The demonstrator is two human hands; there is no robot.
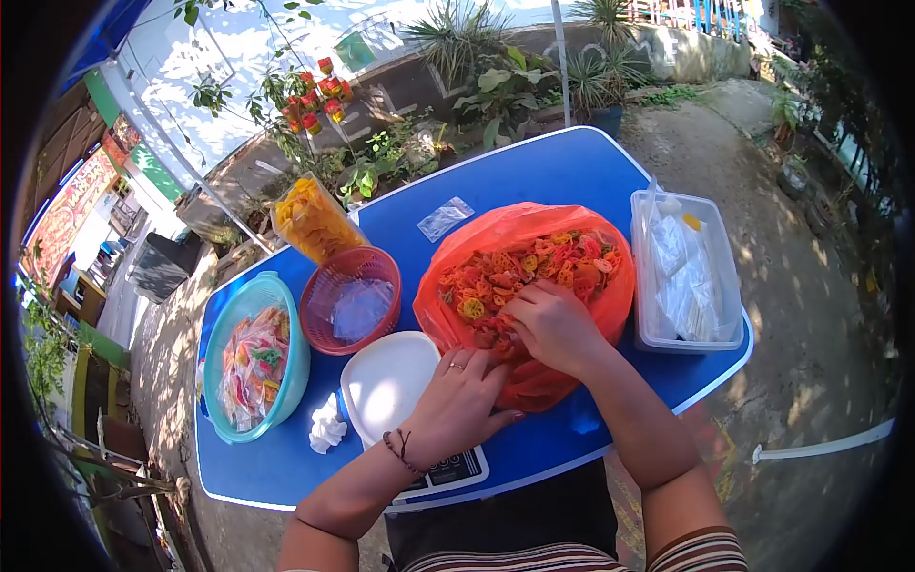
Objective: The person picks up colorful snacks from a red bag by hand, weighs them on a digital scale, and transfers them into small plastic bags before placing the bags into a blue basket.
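Note:
An orange-red plastic bag (615, 319) lies open on the blue table, full of small red, orange and yellow wheel-shaped pieces (496, 276). My right hand (548, 324) reaches into the bag, its fingers curled down among the pieces; the fingertips are hidden. At the bag's near left edge is my left hand (464, 396), wearing a ring and a bracelet, with its fingers against the plastic and partly out of sight. Under and beside the left wrist sits a scale with a white plate (381, 381), its keypad partly covered by my arm.
On the blue table (562, 439) at left stand a teal basin (303, 367) of filled packets, a red basket (310, 319) of clear bags, a jar of yellow pieces (315, 219) and crumpled white plastic (327, 425). A clear bin (694, 336) of bags is at right; a small packet (445, 218) lies behind.

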